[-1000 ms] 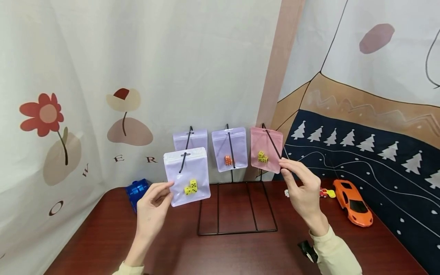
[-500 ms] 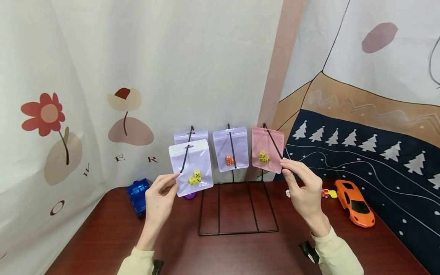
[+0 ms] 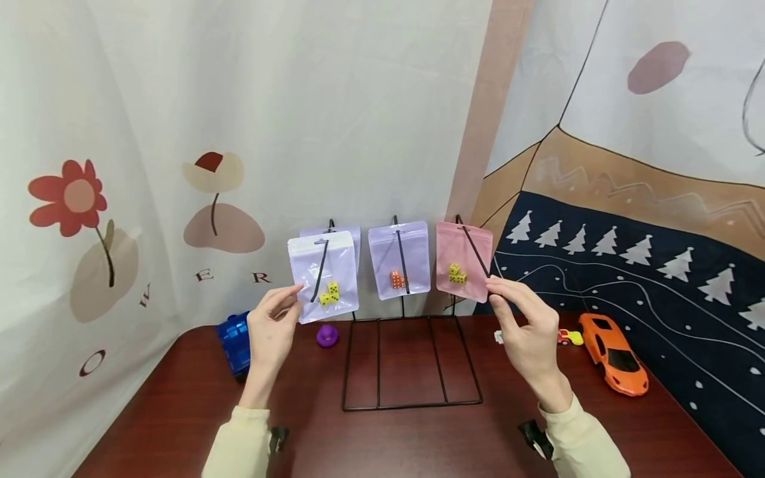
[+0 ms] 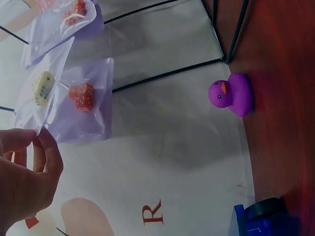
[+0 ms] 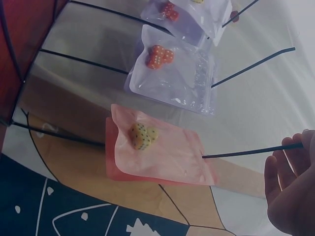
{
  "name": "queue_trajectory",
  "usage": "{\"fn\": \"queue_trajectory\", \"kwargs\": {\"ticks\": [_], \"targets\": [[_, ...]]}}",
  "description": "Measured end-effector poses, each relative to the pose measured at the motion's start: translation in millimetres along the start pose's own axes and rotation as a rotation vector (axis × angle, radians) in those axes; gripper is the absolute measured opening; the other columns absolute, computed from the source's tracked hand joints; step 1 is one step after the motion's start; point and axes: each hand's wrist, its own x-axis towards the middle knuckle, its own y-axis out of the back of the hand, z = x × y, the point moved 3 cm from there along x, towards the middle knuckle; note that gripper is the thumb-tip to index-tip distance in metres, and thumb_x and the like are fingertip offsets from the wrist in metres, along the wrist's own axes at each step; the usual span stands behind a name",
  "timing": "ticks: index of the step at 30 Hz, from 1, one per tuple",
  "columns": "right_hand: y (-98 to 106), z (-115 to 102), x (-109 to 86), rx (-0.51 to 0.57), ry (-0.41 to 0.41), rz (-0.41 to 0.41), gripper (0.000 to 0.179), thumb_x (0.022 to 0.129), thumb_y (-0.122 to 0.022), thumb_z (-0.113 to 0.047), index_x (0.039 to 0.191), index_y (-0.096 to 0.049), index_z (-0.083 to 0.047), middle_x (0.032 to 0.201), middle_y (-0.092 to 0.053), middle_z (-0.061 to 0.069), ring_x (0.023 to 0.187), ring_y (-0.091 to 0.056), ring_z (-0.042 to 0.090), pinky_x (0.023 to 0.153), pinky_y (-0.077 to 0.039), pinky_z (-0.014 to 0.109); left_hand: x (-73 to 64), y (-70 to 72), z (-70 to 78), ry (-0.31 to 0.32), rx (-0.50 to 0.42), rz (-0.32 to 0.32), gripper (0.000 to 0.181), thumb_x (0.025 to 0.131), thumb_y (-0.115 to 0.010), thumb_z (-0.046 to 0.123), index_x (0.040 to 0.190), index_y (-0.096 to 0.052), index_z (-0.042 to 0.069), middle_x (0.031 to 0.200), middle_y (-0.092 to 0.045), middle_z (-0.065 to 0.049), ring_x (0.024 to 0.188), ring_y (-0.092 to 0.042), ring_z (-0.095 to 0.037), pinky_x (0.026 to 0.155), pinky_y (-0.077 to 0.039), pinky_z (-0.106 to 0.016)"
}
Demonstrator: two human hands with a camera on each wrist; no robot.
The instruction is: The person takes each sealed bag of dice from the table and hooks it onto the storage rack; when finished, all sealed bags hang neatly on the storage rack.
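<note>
My left hand (image 3: 271, 325) pinches the edge of a lilac zip bag (image 3: 307, 265) with yellow dice (image 3: 330, 293) inside. The left prong (image 3: 319, 269) of a black wire rack (image 3: 412, 405) runs through this bag's top hole. Another lilac bag (image 4: 101, 123) with red dice (image 4: 82, 96) hangs behind it, largely covered in the head view. With thumb and finger, my right hand (image 3: 528, 328) holds the tip of the right prong (image 5: 251, 151), where a pink bag (image 3: 445, 289) with yellow dice hangs. On the middle prong hangs a lilac bag (image 3: 382, 245) with orange-red dice (image 3: 397, 279).
A purple rubber duck (image 4: 240, 96) stands on the table beside the rack's left side. Further left is a blue toy (image 3: 235, 342). An orange toy car (image 3: 615, 358) and a small red and yellow toy (image 3: 570, 336) lie at the right. Printed curtains stand behind.
The bag in my left hand has risen and moved back along the left prong, toward the bag behind it. The purple duck has come into sight below it. My right hand has stayed put.
</note>
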Motion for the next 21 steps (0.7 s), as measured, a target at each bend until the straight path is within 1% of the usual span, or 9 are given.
{"fn": "queue_trajectory", "kwargs": {"ticks": [5, 7, 8, 9, 13, 15, 16, 19, 21], "targets": [[-0.1, -0.1, -0.5, -0.009, 0.012, 0.003, 0.018, 0.077, -0.066, 0.017, 0.095, -0.068, 0.012, 0.098, -0.066, 0.025, 0.096, -0.064, 0.023, 0.091, -0.048, 0.025, 5.2, -1.6, -6.1, 0.025, -0.021, 0.0, 0.027, 0.081, -0.062, -0.017, 0.106, -0.068, -0.009, 0.1, -0.063, -0.02, 0.091, -0.065, -0.03, 0.077, -0.052, -0.018], [-0.1, -0.2, -0.7, -0.011, 0.015, 0.008, 0.016, 0.079, -0.066, 0.015, 0.094, -0.068, 0.011, 0.098, -0.066, 0.024, 0.096, -0.064, 0.023, 0.091, -0.048, 0.025, 7.8, -3.0, -8.5, 0.024, -0.037, -0.003, 0.027, 0.081, -0.062, -0.018, 0.106, -0.068, -0.009, 0.1, -0.063, -0.021, 0.091, -0.065, -0.028, 0.078, -0.052, -0.019], [-0.3, -0.2, -0.8, -0.008, 0.017, 0.011, 0.013, 0.082, -0.066, 0.011, 0.094, -0.068, 0.011, 0.098, -0.067, 0.024, 0.096, -0.064, 0.023, 0.091, -0.048, 0.025, 9.0, -3.4, -9.5, 0.025, -0.044, -0.004, 0.027, 0.081, -0.062, -0.018, 0.106, -0.068, -0.009, 0.1, -0.063, -0.021, 0.09, -0.065, -0.026, 0.078, -0.052, -0.02], [-0.4, -0.4, -0.9, -0.007, 0.016, 0.011, 0.012, 0.082, -0.066, 0.011, 0.094, -0.068, 0.011, 0.097, -0.066, 0.024, 0.096, -0.064, 0.023, 0.091, -0.048, 0.025, 10.2, -3.6, -10.5, 0.023, -0.05, -0.004, 0.028, 0.08, -0.062, -0.018, 0.106, -0.068, -0.01, 0.1, -0.063, -0.022, 0.09, -0.066, -0.024, 0.079, -0.053, -0.02], [-0.8, -1.3, -1.6, -0.011, 0.006, 0.006, 0.016, 0.08, -0.066, 0.015, 0.094, -0.068, 0.011, 0.098, -0.066, 0.025, 0.096, -0.064, 0.023, 0.091, -0.048, 0.025, 13.4, -3.8, -14.1, 0.032, -0.037, 0.004, 0.028, 0.081, -0.063, -0.018, 0.107, -0.068, -0.009, 0.101, -0.063, -0.022, 0.091, -0.066, -0.024, 0.08, -0.053, -0.022], [-0.8, -2.1, -1.8, -0.017, -0.001, -0.001, 0.021, 0.076, -0.065, 0.02, 0.095, -0.068, 0.011, 0.098, -0.066, 0.025, 0.097, -0.064, 0.023, 0.091, -0.047, 0.024, 15.1, -3.9, -22.6, 0.031, -0.042, 0.009, 0.028, 0.081, -0.063, -0.018, 0.107, -0.068, -0.008, 0.102, -0.063, -0.022, 0.091, -0.066, -0.025, 0.08, -0.053, -0.022], [-0.7, -2.3, -1.9, -0.018, -0.002, -0.002, 0.019, 0.078, -0.066, 0.018, 0.095, -0.068, 0.011, 0.098, -0.066, 0.025, 0.097, -0.064, 0.023, 0.091, -0.047, 0.024, 15.8, -4.3, -27.5, 0.032, -0.046, 0.013, 0.028, 0.081, -0.063, -0.017, 0.107, -0.068, -0.007, 0.102, -0.064, -0.022, 0.091, -0.066, -0.024, 0.08, -0.052, -0.022], [-0.2, -2.5, -1.7, -0.014, 0.002, -0.003, 0.013, 0.082, -0.066, 0.012, 0.095, -0.068, 0.011, 0.098, -0.066, 0.027, 0.097, -0.064, 0.022, 0.092, -0.047, 0.024, 18.4, -6.0, -44.2, 0.027, -0.06, 0.018, 0.028, 0.081, -0.065, -0.015, 0.107, -0.07, -0.004, 0.101, -0.065, -0.02, 0.088, -0.066, -0.014, 0.08, -0.052, -0.021], [0.1, -2.2, -1.9, -0.011, 0.006, 0.001, 0.011, 0.085, -0.066, 0.006, 0.095, -0.068, 0.011, 0.097, -0.065, 0.027, 0.097, -0.064, 0.022, 0.092, -0.047, 0.024, 19.0, -7.0, -50.9, 0.024, -0.062, 0.019, 0.028, 0.082, -0.067, -0.012, 0.107, -0.071, -0.002, 0.1, -0.066, -0.019, 0.087, -0.066, -0.01, 0.08, -0.053, -0.022]]}}
